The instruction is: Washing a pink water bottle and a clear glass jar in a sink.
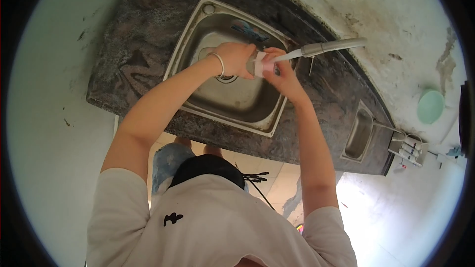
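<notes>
On the worktop's [128, 39] left half, over the middle of the sink [242, 111], my left hand [231, 58] curls round a small pale container [259, 63], mostly hidden by fingers. Its long axis seems to run left to right; I can't tell which end is the mouth. My right hand [286, 80], half closed, grips its right end, blurred beneath the tap [329, 46].

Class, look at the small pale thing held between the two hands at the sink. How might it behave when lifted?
The pale thing is probably slippery, since water from the tap runs down where it is held. It is likely light, looking small beside the left hand and right hand. Its stiffness is hard to judge, as both hands partly cover it.
</notes>
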{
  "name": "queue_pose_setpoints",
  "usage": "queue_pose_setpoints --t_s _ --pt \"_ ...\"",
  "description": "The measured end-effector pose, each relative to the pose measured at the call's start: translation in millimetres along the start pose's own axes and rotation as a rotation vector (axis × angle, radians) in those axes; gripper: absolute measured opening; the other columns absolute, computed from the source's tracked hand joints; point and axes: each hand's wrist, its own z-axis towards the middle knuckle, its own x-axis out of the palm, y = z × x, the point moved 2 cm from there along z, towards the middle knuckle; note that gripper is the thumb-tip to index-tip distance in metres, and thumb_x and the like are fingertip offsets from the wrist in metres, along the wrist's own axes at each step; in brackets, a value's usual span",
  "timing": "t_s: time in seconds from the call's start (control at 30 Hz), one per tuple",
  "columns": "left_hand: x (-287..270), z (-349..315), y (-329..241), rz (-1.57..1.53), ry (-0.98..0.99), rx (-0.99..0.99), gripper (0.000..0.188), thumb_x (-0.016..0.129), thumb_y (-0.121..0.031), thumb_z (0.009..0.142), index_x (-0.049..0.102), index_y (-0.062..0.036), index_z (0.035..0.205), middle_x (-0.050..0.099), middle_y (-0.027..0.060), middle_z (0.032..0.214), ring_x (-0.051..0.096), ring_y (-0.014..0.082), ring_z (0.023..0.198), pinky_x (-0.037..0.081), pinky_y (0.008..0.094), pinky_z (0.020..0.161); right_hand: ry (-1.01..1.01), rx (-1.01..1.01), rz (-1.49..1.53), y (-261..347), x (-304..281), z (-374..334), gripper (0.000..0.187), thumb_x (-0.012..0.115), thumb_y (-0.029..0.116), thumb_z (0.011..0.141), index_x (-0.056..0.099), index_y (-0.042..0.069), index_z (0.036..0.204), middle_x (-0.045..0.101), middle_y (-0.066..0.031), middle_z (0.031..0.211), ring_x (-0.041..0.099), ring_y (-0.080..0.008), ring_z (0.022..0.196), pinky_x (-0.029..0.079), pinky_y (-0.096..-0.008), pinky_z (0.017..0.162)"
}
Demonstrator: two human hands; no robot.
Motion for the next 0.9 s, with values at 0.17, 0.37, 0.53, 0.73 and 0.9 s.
queue_pose_setpoints --t_s 0.17,0.37,0.53,0.73,0.9 --pt "12.4 3.7 -14.5 0.302 -0.299 0.127 0.068 0.079 -0.039 0.059 0.051 -0.0077 0.113 0.06 0.0114 0.106 0.06 0.0301 0.097 0.046 0.0416 0.083 -0.386 0.263 0.067 -1.6 -6.3 13.3 0.046 0.063 0.026 0.086 0.051 -0.002 0.12 0.057 -0.0077 0.113 0.054 -0.017 0.102 0.046 -0.0278 0.082" --pt "2.7 3.8 -11.1 0.044 -0.092 0.078 0.062 0.076 -0.032 0.069 0.048 -0.0098 0.12 0.056 0.0111 0.114 0.058 0.0297 0.102 0.044 0.0413 0.086 -0.151 0.293 0.16 -10.2 -5.8 -6.1 0.051 0.065 0.019 0.085 0.041 0.006 0.129 0.055 -0.0078 0.116 0.055 -0.0167 0.1 0.046 -0.0286 0.086" --pt "28.5 11.0 30.6 -0.868 0.237 -0.117 0.061 0.074 -0.024 0.075 0.043 -0.0119 0.126 0.055 0.0133 0.12 0.054 0.0291 0.111 0.044 0.0399 0.09 -0.29 0.144 0.432 -6.3 -27.2 -19.4 0.047 0.059 0.008 0.085 0.041 0.01 0.128 0.053 -0.0075 0.117 0.054 -0.0206 0.107 0.044 -0.0332 0.093" --pt "93.3 30.8 32.9 -0.596 -0.514 -0.13 0.067 0.074 -0.018 0.07 0.041 -0.003 0.127 0.055 0.0212 0.113 0.054 0.0353 0.104 0.044 0.0407 0.092 -0.396 0.322 0.987 -19.9 12.7 -6.4 0.038 0.049 0.033 0.093 0.043 0.02 0.129 0.05 -0.0028 0.127 0.052 -0.0225 0.112 0.048 -0.0467 0.087" --pt "150.2 6.8 18.1 -0.259 -0.458 0.029 0.063 0.074 -0.012 0.069 0.044 0.0001 0.123 0.042 0.0204 0.129 0.043 0.037 0.118 0.038 0.0416 0.101 -0.467 0.293 1.142 -28.7 41.9 1.5 0.046 0.045 0.042 0.095 0.035 0.021 0.135 0.05 -0.0055 0.122 0.051 -0.0237 0.11 0.047 -0.0456 0.088"
